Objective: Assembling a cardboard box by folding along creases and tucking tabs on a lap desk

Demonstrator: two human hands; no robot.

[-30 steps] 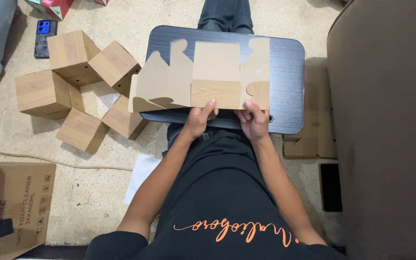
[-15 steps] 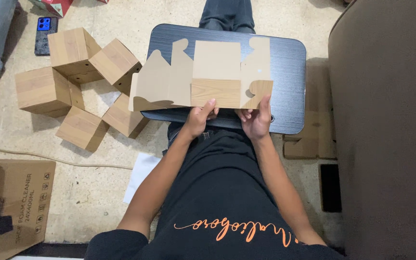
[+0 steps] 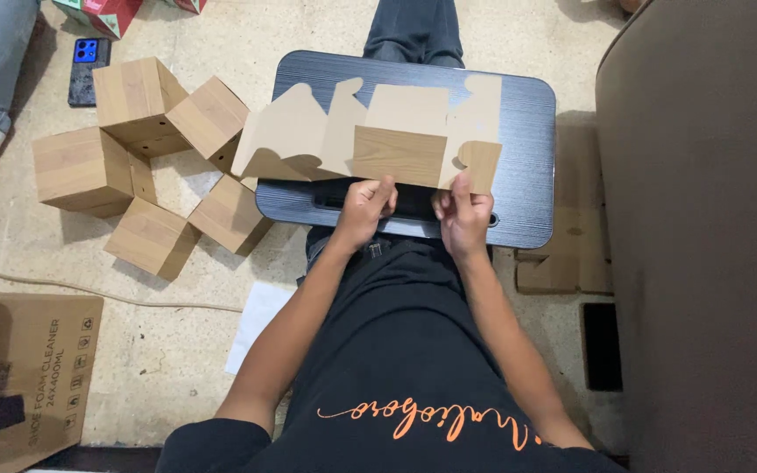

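Observation:
A flat, unfolded cardboard box blank (image 3: 370, 131) lies across a dark lap table (image 3: 527, 175). Its near middle panel, printed like wood grain, is folded up toward me. My left hand (image 3: 363, 210) pinches the lower edge of that panel. My right hand (image 3: 464, 215) grips the small rounded flap at the blank's near right corner, which is bent over. Both hands sit at the table's near edge, above my black shirt.
Several assembled wood-print cardboard boxes (image 3: 142, 158) sit in a cluster on the floor to the left. A phone (image 3: 88, 68) lies beyond them. A large brown carton (image 3: 19, 377) is at bottom left. A grey-brown sofa (image 3: 703, 236) fills the right side.
My right hand has folded the small right flap further over. The left hand shifted slightly along the panel's edge.

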